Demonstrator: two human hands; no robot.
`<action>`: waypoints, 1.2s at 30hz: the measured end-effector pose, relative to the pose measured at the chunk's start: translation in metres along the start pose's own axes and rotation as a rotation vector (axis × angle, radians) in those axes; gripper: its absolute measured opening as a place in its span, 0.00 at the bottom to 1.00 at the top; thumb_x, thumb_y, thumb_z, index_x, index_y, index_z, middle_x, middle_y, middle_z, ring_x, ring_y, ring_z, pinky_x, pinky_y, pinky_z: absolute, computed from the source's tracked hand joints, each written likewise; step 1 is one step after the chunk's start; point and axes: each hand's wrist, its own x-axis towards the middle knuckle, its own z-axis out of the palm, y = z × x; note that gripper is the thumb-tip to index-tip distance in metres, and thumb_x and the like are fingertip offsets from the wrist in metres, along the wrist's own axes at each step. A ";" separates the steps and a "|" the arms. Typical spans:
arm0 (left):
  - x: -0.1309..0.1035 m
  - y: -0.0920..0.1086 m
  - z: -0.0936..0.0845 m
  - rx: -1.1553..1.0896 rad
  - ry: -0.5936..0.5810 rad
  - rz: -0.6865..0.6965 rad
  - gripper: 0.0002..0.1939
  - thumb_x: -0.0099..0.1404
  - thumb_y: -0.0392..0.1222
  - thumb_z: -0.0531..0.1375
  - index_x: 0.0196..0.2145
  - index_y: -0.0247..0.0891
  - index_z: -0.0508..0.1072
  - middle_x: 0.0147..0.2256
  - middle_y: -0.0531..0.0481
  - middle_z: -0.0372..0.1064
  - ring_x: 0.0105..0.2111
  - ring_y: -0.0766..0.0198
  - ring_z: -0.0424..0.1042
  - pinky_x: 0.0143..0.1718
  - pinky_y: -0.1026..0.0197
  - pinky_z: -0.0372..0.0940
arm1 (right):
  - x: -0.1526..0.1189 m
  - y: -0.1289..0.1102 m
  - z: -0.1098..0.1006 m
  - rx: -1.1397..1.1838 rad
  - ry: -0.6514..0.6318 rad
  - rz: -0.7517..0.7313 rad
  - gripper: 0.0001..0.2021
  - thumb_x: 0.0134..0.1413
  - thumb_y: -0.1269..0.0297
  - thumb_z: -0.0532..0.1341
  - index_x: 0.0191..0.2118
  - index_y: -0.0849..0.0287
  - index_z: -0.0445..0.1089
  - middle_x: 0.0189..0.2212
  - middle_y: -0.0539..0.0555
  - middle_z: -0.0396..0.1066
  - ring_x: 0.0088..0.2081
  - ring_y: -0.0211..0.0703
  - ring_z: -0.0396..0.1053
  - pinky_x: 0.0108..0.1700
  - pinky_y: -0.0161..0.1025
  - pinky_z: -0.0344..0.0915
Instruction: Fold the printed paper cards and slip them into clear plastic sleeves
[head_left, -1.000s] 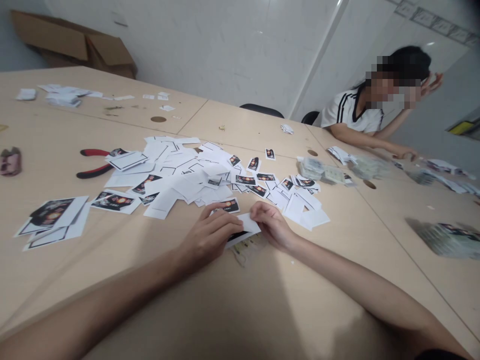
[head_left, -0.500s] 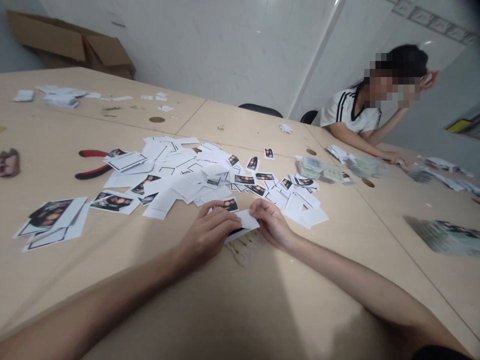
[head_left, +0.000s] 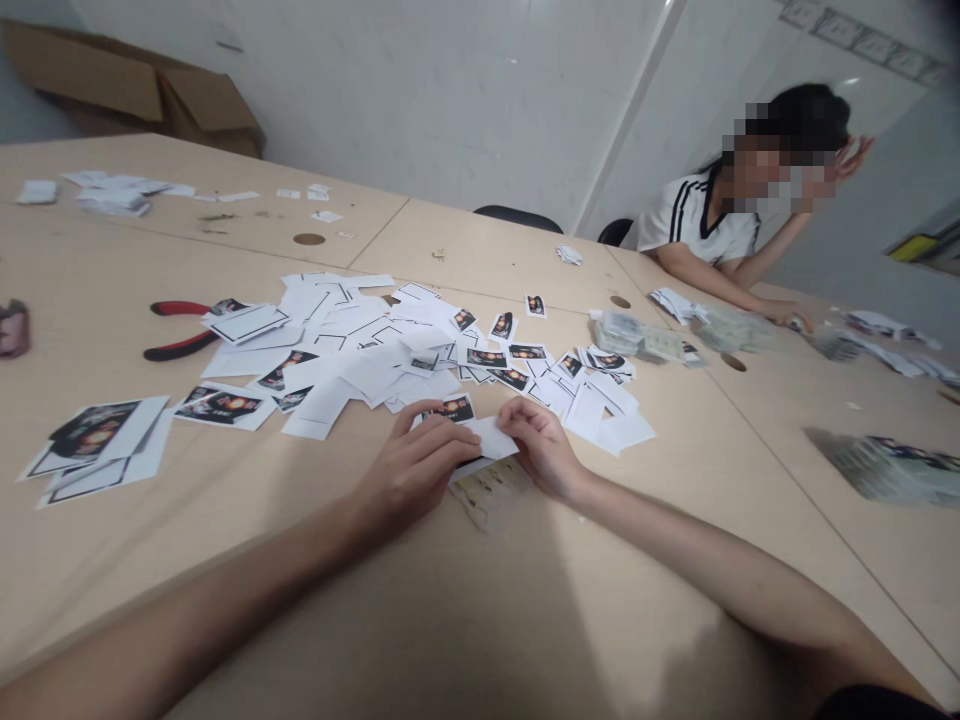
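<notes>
The left grip (head_left: 416, 455) is closed over the left end of the card (head_left: 496, 440), fingertips on the upper face; its thumb is hidden, so the contact underneath cannot be told. The right grip (head_left: 544, 450) pinches the far right corner of the card between thumb and forefinger. This two-ended hold probably keeps the card flat and prevents it from turning.

The card lies between both grips, white area mostly upward, a dark strip showing beside the left fingertips. A clear packet (head_left: 484, 500) with yellowish contents rests on the desk (head_left: 450, 620) at the near side of the card, which partly covers it; whether the two touch cannot be told. The central position presumably suits both grips.

The heap (head_left: 367, 370) of loose cards lies just beyond the grips, apparently for short reach. The pliers (head_left: 184, 346) lie at its left end, handles pointing left, head partly covered. The stack (head_left: 892, 470) of packets stands well apart at right, likely to leave the working area free
</notes>
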 end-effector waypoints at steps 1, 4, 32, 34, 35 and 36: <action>0.000 0.000 0.000 -0.001 -0.005 0.001 0.09 0.57 0.26 0.51 0.31 0.37 0.65 0.28 0.52 0.71 0.30 0.68 0.69 0.45 0.55 0.56 | 0.000 0.001 0.000 -0.018 0.002 -0.010 0.02 0.41 0.69 0.58 0.24 0.59 0.62 0.19 0.45 0.57 0.21 0.31 0.53 0.23 0.30 0.47; 0.001 0.000 0.000 0.005 -0.007 0.001 0.09 0.58 0.27 0.51 0.31 0.38 0.65 0.29 0.52 0.71 0.30 0.68 0.69 0.45 0.55 0.56 | 0.000 0.002 -0.002 -0.083 0.028 -0.056 0.02 0.42 0.68 0.58 0.24 0.58 0.62 0.19 0.46 0.57 0.21 0.32 0.53 0.23 0.31 0.47; -0.001 0.003 -0.001 -0.025 0.015 0.018 0.09 0.56 0.25 0.52 0.31 0.37 0.66 0.29 0.51 0.71 0.30 0.68 0.69 0.45 0.53 0.56 | -0.001 0.005 -0.005 -0.140 0.064 -0.133 0.03 0.47 0.67 0.57 0.25 0.58 0.63 0.20 0.46 0.58 0.22 0.32 0.54 0.23 0.31 0.48; -0.002 0.003 0.000 -0.028 0.020 0.020 0.09 0.56 0.25 0.52 0.31 0.37 0.66 0.29 0.51 0.71 0.30 0.68 0.69 0.45 0.53 0.56 | -0.001 0.005 -0.005 -0.147 0.075 -0.133 0.03 0.47 0.66 0.57 0.26 0.58 0.63 0.20 0.46 0.58 0.22 0.32 0.53 0.23 0.31 0.48; -0.002 0.003 0.000 -0.028 0.023 0.020 0.09 0.56 0.25 0.52 0.31 0.37 0.66 0.29 0.51 0.71 0.30 0.67 0.69 0.45 0.53 0.56 | -0.001 0.006 -0.005 -0.152 0.082 -0.133 0.04 0.47 0.65 0.57 0.26 0.58 0.63 0.20 0.46 0.58 0.22 0.32 0.53 0.23 0.31 0.48; -0.002 0.003 0.000 -0.027 0.023 0.019 0.09 0.56 0.25 0.52 0.31 0.37 0.66 0.29 0.51 0.71 0.30 0.67 0.69 0.45 0.53 0.55 | -0.001 0.006 -0.005 -0.157 0.089 -0.134 0.04 0.46 0.65 0.57 0.26 0.58 0.63 0.20 0.46 0.58 0.22 0.32 0.53 0.23 0.31 0.48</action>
